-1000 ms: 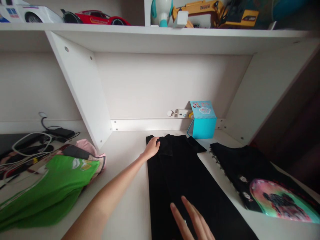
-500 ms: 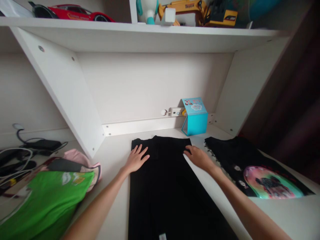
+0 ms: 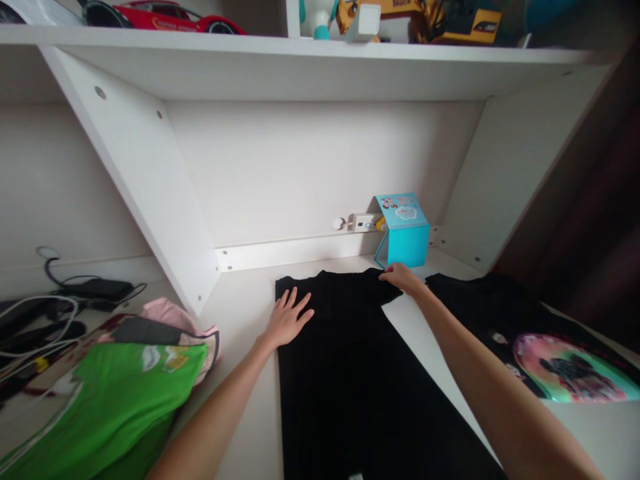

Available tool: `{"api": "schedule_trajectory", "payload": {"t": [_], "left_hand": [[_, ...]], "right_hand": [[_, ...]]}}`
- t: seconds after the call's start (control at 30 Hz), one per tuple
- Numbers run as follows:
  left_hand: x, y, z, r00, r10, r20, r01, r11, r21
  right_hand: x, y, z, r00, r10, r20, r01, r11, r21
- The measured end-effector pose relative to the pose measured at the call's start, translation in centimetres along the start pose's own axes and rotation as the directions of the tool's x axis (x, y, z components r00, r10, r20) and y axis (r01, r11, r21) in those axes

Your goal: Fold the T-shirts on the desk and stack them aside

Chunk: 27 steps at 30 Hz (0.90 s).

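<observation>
A black T-shirt [image 3: 345, 373] lies flat and lengthwise on the white desk, with a small pale tag at its lower edge. My left hand [image 3: 290, 319] rests on its upper left part, palm down and fingers spread. At the upper right corner, my right hand [image 3: 401, 277] pinches the black cloth between thumb and fingers. A short sleeve-like flap of the shirt sticks out to the right below that hand. Just behind my right hand stands a blue desk calendar [image 3: 407, 243].
On the right lies another black shirt with a colourful print [image 3: 570, 367]. To the left are a green shirt [image 3: 125, 387], a pink garment [image 3: 170, 315] and tangled cables [image 3: 40, 327]. A power socket [image 3: 363, 223] sits at the back; a shelf [image 3: 300, 67] with toys hangs above.
My right hand has moved up to the shirt's top corner, and a flap of cloth now spreads out to the right there. My left hand stays flat on the shirt. The view has shifted slightly.
</observation>
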<state>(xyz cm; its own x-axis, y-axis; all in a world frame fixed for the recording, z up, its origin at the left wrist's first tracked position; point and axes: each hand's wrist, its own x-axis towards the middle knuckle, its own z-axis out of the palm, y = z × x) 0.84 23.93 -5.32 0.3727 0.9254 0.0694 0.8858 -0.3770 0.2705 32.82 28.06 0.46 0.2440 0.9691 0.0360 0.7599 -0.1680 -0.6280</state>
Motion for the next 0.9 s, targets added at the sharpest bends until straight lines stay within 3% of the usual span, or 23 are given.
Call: {"api": "schedule_trajectory", "payload": {"t": [0.13,0.27,0.33,0.4,0.47,0.57,0.7,0.8,0.9], "left_hand": [[-0.1,0.0,0.0,1.0,0.022,0.01,-0.022,0.999,-0.038],[-0.1,-0.4,0.2,1.0,0.012,-0.019,-0.013,0.998,-0.065],[0.0,-0.7,0.4,0.999,0.014,-0.033,-0.017,0.997,-0.076],[0.2,-0.9,0.6,0.999,0.016,-0.036,-0.019,0.996,-0.086],[0.3,-1.1,0.8,0.999,0.01,-0.042,-0.015,0.994,-0.106],[0.7,-1.5,0.9,0.997,-0.032,-0.069,0.02,0.984,-0.176],[1.6,-2.0,0.8,0.983,-0.13,-0.132,0.083,0.947,-0.31],[2.3,-1.9,0.7,0.971,-0.149,-0.187,0.066,0.918,-0.39],[2.8,-1.4,0.5,0.959,-0.155,-0.238,0.041,0.905,-0.424]], "right_hand": [[-0.8,-5.4,1.4,0.994,-0.075,0.083,0.075,0.997,-0.006],[-3.8,-11.2,5.8,0.952,-0.219,0.216,0.209,0.976,0.068],[-5.2,-12.8,7.5,0.908,-0.292,0.3,0.269,0.956,0.114],[-6.0,-12.9,7.8,0.865,-0.352,0.359,0.323,0.936,0.139],[-6.5,-11.5,6.3,0.836,-0.391,0.386,0.371,0.92,0.128],[-8.9,-7.1,1.9,0.827,-0.411,0.384,0.425,0.904,0.054],[-16.5,0.2,-2.5,0.797,-0.383,0.467,0.445,0.895,-0.024],[-22.2,4.9,-2.2,0.823,-0.275,0.497,0.416,0.887,-0.198],[-25.4,7.5,-0.7,0.86,-0.264,0.436,0.42,0.852,-0.312]]}}
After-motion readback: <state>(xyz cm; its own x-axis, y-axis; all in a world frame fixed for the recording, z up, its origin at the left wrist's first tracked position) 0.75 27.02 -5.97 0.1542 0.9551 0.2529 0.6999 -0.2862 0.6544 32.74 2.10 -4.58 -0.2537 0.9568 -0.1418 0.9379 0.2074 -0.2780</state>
